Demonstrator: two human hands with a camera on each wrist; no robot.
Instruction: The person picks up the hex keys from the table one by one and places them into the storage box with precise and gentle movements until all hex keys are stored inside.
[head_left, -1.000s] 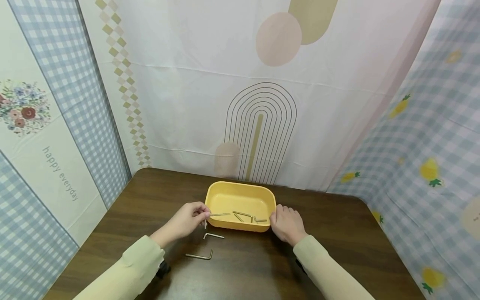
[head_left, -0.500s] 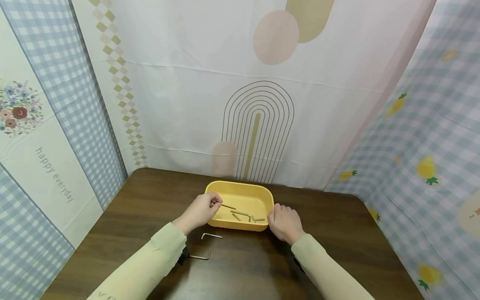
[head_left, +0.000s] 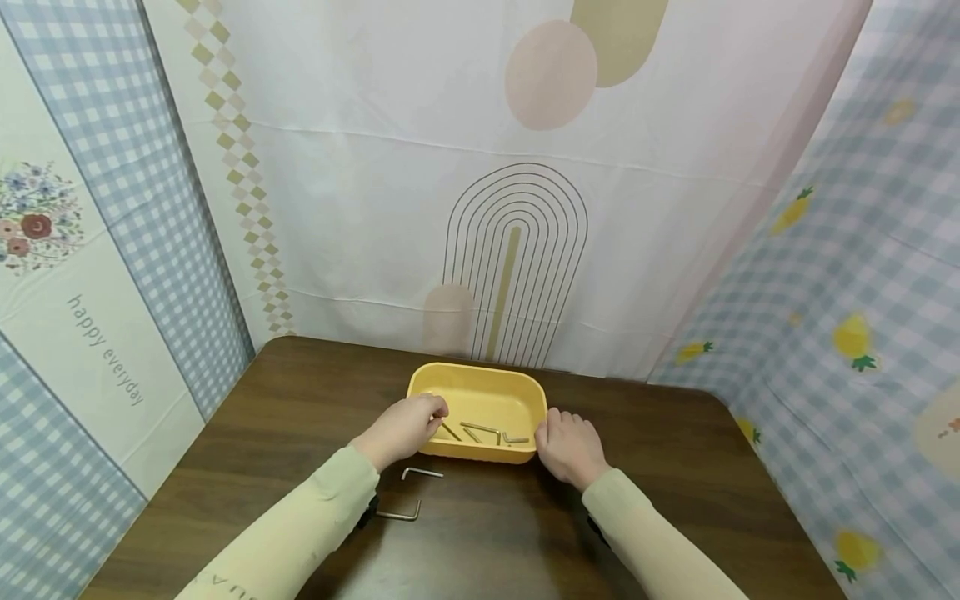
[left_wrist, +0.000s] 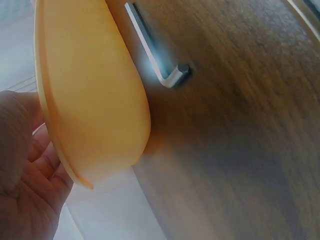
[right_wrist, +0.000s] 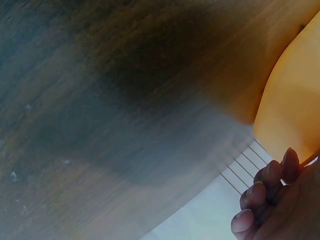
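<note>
A yellow plastic bin stands on the table with several hex keys inside. My left hand reaches over its left end, fingers bent down at a hex key that slants toward the bin floor. The upper end of that key is hidden by the fingers. In the left wrist view the bin wall covers my fingertips. My right hand grips the bin's right rim. The right wrist view shows its curled fingers beside the yellow wall.
In front of the bin, a silver hex key lies on the brown table. Nearer to me lies a larger hex key, partly behind the left wrist. A printed white cloth hangs behind the table.
My left hand has carried a hex key from the bin's left outer side over the rim. The key has tilted from near level to slanting down. My right hand stays on the bin.
</note>
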